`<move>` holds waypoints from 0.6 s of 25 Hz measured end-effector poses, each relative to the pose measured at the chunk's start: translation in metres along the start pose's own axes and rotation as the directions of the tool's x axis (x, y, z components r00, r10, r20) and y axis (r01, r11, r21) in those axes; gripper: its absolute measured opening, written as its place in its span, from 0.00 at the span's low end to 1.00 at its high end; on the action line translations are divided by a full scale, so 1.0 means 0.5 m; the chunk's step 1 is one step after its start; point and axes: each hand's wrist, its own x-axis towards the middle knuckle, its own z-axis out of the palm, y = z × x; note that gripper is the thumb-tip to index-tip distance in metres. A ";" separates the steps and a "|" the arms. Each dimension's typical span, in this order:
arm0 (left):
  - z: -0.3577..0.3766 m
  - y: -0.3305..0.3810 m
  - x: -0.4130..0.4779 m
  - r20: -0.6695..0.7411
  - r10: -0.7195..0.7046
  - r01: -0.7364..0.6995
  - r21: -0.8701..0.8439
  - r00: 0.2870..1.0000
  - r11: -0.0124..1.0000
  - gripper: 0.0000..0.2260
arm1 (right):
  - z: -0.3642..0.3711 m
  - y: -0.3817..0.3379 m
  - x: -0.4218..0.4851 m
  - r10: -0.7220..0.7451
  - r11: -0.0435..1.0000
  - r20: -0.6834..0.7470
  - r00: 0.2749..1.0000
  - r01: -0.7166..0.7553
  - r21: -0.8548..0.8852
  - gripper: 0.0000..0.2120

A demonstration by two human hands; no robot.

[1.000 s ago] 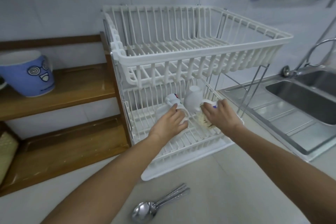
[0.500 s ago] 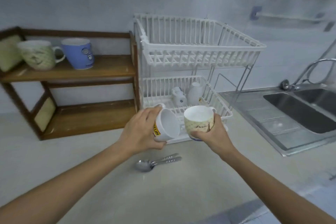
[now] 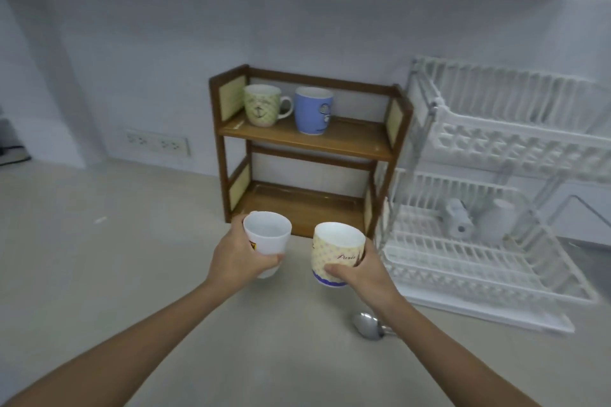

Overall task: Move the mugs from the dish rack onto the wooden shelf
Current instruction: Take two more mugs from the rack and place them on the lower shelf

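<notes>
Left hand [image 3: 239,258] wrapped round plain white mug [image 3: 267,236], right hand [image 3: 360,269] round cream patterned mug [image 3: 337,251]; both upright above grey table [image 3: 132,258], facing brown wooden shelf [image 3: 304,139], probably for quicker shelving. More mugs left in white dish rack [image 3: 479,241].

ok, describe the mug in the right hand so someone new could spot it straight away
Start at the wooden shelf beside the white dish rack; two mugs are held up in front of its lower tier. The one nearer the rack, in the right hand, is the patterned mug. Unlike the plain white mug in the left hand, it is pale yellow with script lettering and a blue base.
</notes>
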 end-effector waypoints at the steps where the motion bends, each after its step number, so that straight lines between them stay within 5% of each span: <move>1: -0.005 -0.013 0.023 -0.018 -0.037 0.037 0.007 0.999 0.999 0.42 | 0.026 -0.001 0.029 -0.003 1.000 0.012 1.000 0.003 0.002 0.42; 15: 0.148 -0.127 0.406 -0.099 -0.112 0.109 -0.032 0.989 0.994 0.44 | 0.216 0.068 0.486 0.054 0.977 -0.254 0.966 -0.104 -0.186 0.52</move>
